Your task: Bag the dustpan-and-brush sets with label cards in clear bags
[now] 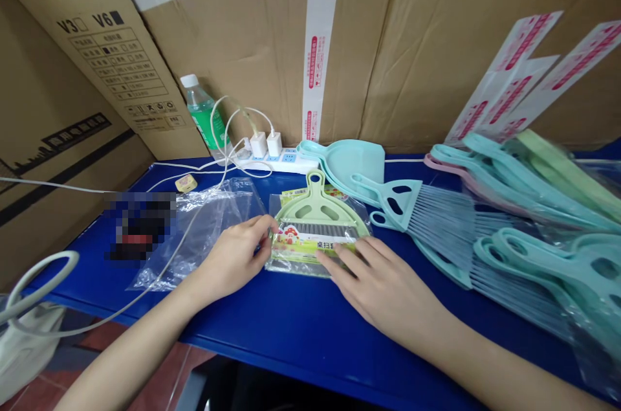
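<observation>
In front of me a light green dustpan and brush set [330,205] lies in a clear plastic bag [295,264], its handle pointing away from me. A printed card [310,241] with a mushroom picture lies across the bristles. My left hand [237,252] pinches the left edge of the bag between thumb and fingers. My right hand [381,278] rests on the bag's lower right part, fingers stretched out over the card. Flat beside my left hand is an empty clear bag [213,217].
Blue dustpans [356,162] and brushes [395,204] lie to the right, with more wrapped sets [514,178] beyond. At the back stand a power strip [295,164] with chargers and a bottle [206,116]. Cables cross the left side. Cardboard boxes [257,61] wall the blue table [301,333].
</observation>
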`<state>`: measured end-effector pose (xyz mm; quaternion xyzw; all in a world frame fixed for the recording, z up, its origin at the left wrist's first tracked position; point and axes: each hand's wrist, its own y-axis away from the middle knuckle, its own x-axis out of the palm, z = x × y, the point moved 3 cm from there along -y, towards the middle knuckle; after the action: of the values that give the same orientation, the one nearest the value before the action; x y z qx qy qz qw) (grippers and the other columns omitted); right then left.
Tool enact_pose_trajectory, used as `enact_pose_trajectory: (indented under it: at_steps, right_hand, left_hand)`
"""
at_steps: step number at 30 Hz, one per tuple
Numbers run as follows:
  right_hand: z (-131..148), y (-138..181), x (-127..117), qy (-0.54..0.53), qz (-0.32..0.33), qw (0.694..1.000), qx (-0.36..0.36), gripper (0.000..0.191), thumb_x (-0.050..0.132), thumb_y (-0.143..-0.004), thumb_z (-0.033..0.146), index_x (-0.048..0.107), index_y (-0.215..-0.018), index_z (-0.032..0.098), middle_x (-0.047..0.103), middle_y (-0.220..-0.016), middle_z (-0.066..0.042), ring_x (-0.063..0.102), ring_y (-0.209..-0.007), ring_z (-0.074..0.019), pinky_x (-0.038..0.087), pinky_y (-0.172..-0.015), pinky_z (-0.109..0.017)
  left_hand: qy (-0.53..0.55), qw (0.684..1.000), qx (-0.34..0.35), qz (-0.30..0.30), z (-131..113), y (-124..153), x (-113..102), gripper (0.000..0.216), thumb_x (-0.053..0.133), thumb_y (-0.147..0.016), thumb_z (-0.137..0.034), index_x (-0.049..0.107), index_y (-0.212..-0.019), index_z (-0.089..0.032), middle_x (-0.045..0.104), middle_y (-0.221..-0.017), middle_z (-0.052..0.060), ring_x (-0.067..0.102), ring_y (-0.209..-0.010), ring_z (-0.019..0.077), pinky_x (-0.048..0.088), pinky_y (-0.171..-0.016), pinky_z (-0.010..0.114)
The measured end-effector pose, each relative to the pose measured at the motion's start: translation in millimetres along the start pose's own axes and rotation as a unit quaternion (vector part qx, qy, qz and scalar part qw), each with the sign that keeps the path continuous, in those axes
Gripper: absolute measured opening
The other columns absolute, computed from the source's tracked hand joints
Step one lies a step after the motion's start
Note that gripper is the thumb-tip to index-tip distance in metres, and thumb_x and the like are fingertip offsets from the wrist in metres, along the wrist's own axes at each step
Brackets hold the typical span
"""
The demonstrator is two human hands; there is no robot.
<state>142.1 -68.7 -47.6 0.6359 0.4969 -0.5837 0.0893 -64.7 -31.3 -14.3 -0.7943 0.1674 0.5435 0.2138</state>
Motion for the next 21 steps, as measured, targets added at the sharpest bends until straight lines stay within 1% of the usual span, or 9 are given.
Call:
enact_pose_trajectory:
  at_steps: [3, 6, 8, 9, 12, 14, 17, 19, 21]
  right_hand:
    - [3.9, 0.6, 0.0, 0.011, -0.010, 1.000, 0.018, 0.030, 0.059, -0.082, 0.012, 0.069, -0.110, 0.014, 0.071, -0.089, -0.007, 0.060, -0.080, -0.0229, 0.045, -0.080, -0.037]
    - [4.1, -1.3, -0.8, 0.004, -0.015, 0.999, 0.029, 0.027, 0.058, -0.083, 0.011, 0.069, -0.108, 0.013, 0.070, -0.085, -0.006, 0.060, -0.077, -0.0210, 0.045, -0.078, -0.035]
    - [3.2, -3.4, -1.0, 0.000, -0.017, 0.999, 0.030, 0.024, 0.056, -0.086, 0.013, 0.070, -0.106, 0.014, 0.070, -0.083, -0.005, 0.059, -0.076, -0.0203, 0.045, -0.077, -0.035]
    - [2.9, -4.4, -1.0, -0.002, -0.019, 0.999, 0.027, 0.023, 0.055, -0.088, 0.015, 0.070, -0.105, 0.014, 0.069, -0.082, -0.005, 0.058, -0.077, -0.0204, 0.045, -0.078, -0.035]
    - [2.7, -6.2, -0.3, -0.010, -0.027, 0.999, 0.019, 0.023, 0.054, -0.090, 0.022, 0.070, -0.104, 0.012, 0.068, -0.081, -0.006, 0.057, -0.078, -0.0220, 0.043, -0.082, -0.037]
    - [2.8, -6.3, 0.9, -0.015, -0.024, 0.999, 0.020, 0.025, 0.054, -0.090, 0.024, 0.069, -0.105, 0.011, 0.068, -0.081, -0.006, 0.056, -0.079, -0.0226, 0.042, -0.083, -0.038]
    - [3.0, -5.7, 2.3, -0.021, -0.019, 0.999, 0.025, 0.026, 0.052, -0.091, 0.023, 0.069, -0.106, 0.011, 0.067, -0.080, -0.006, 0.055, -0.079, -0.0224, 0.041, -0.085, -0.039]
    - [2.6, -5.6, 2.4, -0.020, -0.019, 0.999, 0.024, 0.026, 0.050, -0.091, 0.022, 0.069, -0.106, 0.011, 0.067, -0.080, -0.006, 0.055, -0.079, -0.0221, 0.041, -0.086, -0.039]
    - [1.4, -5.9, 1.7, -0.019, -0.016, 0.999, 0.022, 0.025, 0.050, -0.091, 0.021, 0.069, -0.106, 0.012, 0.068, -0.080, -0.005, 0.056, -0.080, -0.0218, 0.040, -0.088, -0.039]
  left_hand:
    - [-0.015, 1.000, -0.010, 0.018, 1.0, 1.0, 2.8, 0.016, 0.036, -0.088, -0.013, 0.047, -0.098, -0.020, 0.058, -0.068, -0.003, 0.057, -0.055, 0.0143, 0.039, -0.054, 0.026]
    - [-0.028, 0.999, -0.024, 0.037, 3.7, 2.0, 5.8, 0.016, 0.035, -0.090, -0.013, 0.045, -0.100, -0.020, 0.055, -0.061, -0.005, 0.056, -0.052, 0.0144, 0.039, -0.052, 0.025]
    - [-0.056, 0.998, -0.022, 0.028, 4.3, 1.9, 6.8, 0.016, 0.035, -0.090, -0.013, 0.046, -0.101, -0.019, 0.056, -0.062, -0.005, 0.055, -0.051, 0.0145, 0.039, -0.051, 0.025]
    - [-0.077, 0.997, -0.013, 0.007, 3.2, 1.6, 6.4, 0.017, 0.036, -0.090, -0.013, 0.048, -0.101, -0.018, 0.058, -0.066, -0.003, 0.055, -0.053, 0.0148, 0.039, -0.050, 0.025]
    - [-0.154, 0.982, 0.057, -0.089, -8.1, 1.3, 4.5, 0.019, 0.037, -0.091, -0.012, 0.055, -0.095, -0.016, 0.062, -0.080, 0.004, 0.057, -0.066, 0.0175, 0.044, -0.055, 0.028]
    - [-0.183, 0.968, 0.132, -0.109, -20.4, 2.1, 7.4, 0.023, 0.038, -0.093, -0.012, 0.060, -0.094, -0.016, 0.059, -0.080, 0.005, 0.056, -0.073, 0.0193, 0.046, -0.060, 0.029]
    - [-0.190, 0.953, 0.230, -0.053, -35.9, 4.1, 17.8, 0.029, 0.041, -0.092, -0.015, 0.062, -0.112, -0.015, 0.056, -0.080, 0.005, 0.055, -0.080, 0.0216, 0.047, -0.068, 0.032]
    - [-0.193, 0.948, 0.250, -0.027, -40.1, 5.0, 22.8, 0.033, 0.043, -0.091, -0.016, 0.061, -0.119, -0.013, 0.056, -0.081, 0.006, 0.055, -0.085, 0.0231, 0.047, -0.073, 0.034]
    - [-0.197, 0.949, 0.245, -0.016, -39.7, 5.2, 24.8, 0.033, 0.045, -0.090, -0.017, 0.061, -0.119, -0.013, 0.057, -0.083, 0.007, 0.055, -0.088, 0.0237, 0.045, -0.076, 0.035]
